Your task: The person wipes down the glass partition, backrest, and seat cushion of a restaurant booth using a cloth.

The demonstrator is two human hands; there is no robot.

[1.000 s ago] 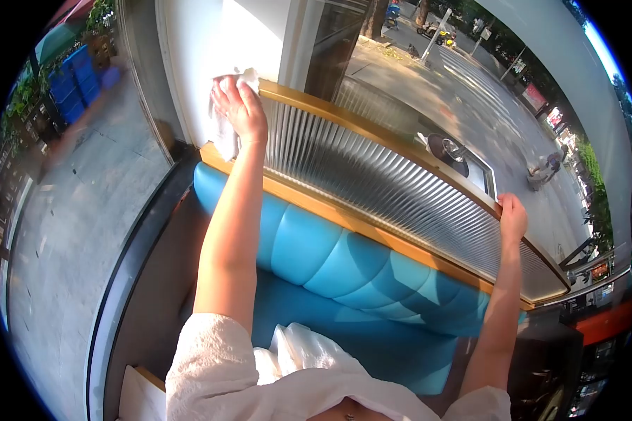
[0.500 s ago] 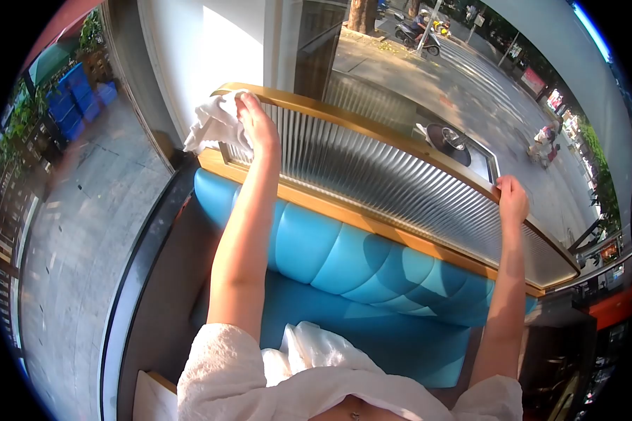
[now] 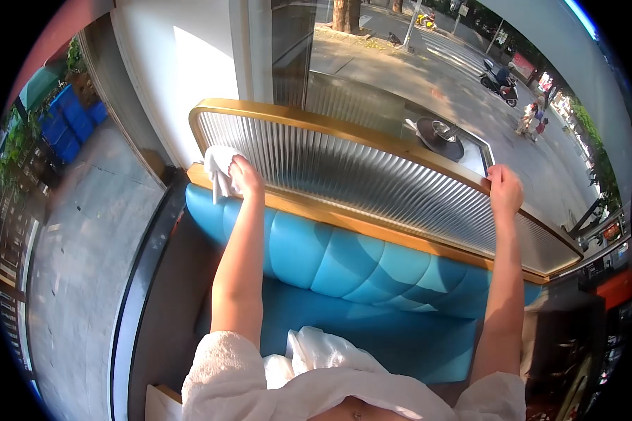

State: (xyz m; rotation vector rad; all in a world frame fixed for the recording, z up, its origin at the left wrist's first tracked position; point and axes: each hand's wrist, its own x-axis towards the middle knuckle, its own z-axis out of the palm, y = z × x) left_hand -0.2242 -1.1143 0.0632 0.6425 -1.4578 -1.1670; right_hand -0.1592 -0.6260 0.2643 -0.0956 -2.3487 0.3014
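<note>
A white cloth [image 3: 220, 168] is in my left hand [image 3: 246, 177], pressed at the lower left part of a ribbed glass panel [image 3: 316, 165] with a gold frame [image 3: 295, 116]. My right hand [image 3: 505, 190] grips the frame's top edge towards the right, its fingers curled over it. Below the panel runs a wooden ledge [image 3: 372, 226], and under that a blue padded seat back [image 3: 344, 256].
Behind the panel stands a dark round tray [image 3: 439, 139] with glassware. A white wall [image 3: 182, 70] rises at the left, beside a paved walkway [image 3: 84, 259] and blue crates [image 3: 67, 123]. Outside are a scooter [image 3: 499, 84] and people [image 3: 532, 121].
My left hand and the cloth have come down from the frame's top left corner to the glass near the ledge. My right hand still holds the frame. A scooter outside has moved right.
</note>
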